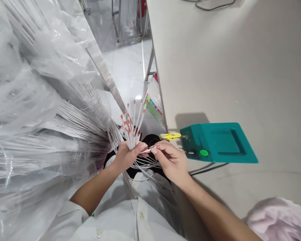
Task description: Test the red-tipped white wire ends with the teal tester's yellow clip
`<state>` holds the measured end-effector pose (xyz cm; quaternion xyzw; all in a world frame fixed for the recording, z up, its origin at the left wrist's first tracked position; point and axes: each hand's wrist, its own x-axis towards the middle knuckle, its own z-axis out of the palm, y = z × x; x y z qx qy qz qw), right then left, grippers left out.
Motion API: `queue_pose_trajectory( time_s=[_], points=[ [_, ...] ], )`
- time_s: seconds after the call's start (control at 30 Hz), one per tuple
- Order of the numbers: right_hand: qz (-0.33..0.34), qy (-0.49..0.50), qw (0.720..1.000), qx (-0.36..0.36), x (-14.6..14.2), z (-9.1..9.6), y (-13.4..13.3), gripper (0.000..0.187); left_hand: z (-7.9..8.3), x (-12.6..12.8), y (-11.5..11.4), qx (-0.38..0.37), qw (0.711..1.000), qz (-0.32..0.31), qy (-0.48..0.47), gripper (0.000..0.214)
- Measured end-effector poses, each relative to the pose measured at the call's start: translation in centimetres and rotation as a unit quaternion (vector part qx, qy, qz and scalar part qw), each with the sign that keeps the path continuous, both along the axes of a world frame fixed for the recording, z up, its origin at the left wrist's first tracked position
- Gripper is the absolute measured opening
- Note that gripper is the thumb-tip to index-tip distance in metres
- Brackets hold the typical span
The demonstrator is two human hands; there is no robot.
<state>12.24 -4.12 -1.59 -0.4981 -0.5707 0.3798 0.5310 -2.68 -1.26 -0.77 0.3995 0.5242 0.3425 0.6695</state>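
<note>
A bunch of thin white cables [132, 139] with reddish-copper tips stands up out of my left hand [127, 154], whose fingers are wrapped round it. Just to the right, my right hand [171, 162] pinches the end of a single white cable between thumb and forefinger. That cable end runs across from the left hand's fingertips. Beyond my right hand, a teal device [222, 142] with a round green button [204, 152] rests on the table. A yellow clip [170, 136] sticks out from its left side, close above my right knuckles. Loose cable lengths hang over my lap.
Many bundles of white cables wrapped in clear plastic [40, 100] fill the left side. The pale table [230, 73] spans the right, with a pink cloth [281, 221] at its near corner. A black cord [215, 6] lies at the far edge. Tiled floor [126, 70] shows between.
</note>
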Motion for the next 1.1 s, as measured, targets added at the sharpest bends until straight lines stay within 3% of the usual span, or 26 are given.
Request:
queue_pose_trajectory(
  time_s=[0.13,0.23,0.33,0.57,0.7,0.87,1.1],
  points=[
    [0.003,-0.005,1.000,-0.029,0.0,-0.4,0.0,0.009,0.0,0.1,0.0,0.005,0.991,0.127,0.030,0.035],
    [0.014,-0.027,0.999,-0.038,-0.1,-0.4,0.1,0.011,0.5,0.4,-0.4,0.061,0.990,0.082,0.094,0.030],
    [0.023,-0.029,0.999,-0.030,-0.2,-0.4,0.2,0.011,0.7,0.8,-0.9,0.061,0.994,0.022,0.090,0.025],
    [0.005,-0.007,0.999,-0.034,0.1,-0.9,-0.1,0.014,0.7,1.1,-0.8,0.086,0.991,0.024,0.099,0.014],
    [-0.001,-0.023,0.999,-0.028,-0.1,-0.6,0.0,0.010,0.7,1.0,-0.8,0.082,0.989,0.021,0.123,0.016],
    [-0.035,-0.049,0.998,-0.030,-0.6,-0.4,0.1,0.004,-0.3,1.1,-1.1,0.086,0.988,0.006,0.129,0.021],
    [-0.041,-0.105,0.994,-0.013,-0.3,-0.6,0.2,0.009,-0.4,1.4,-1.2,0.094,0.985,0.000,0.147,0.021]
  ],
)
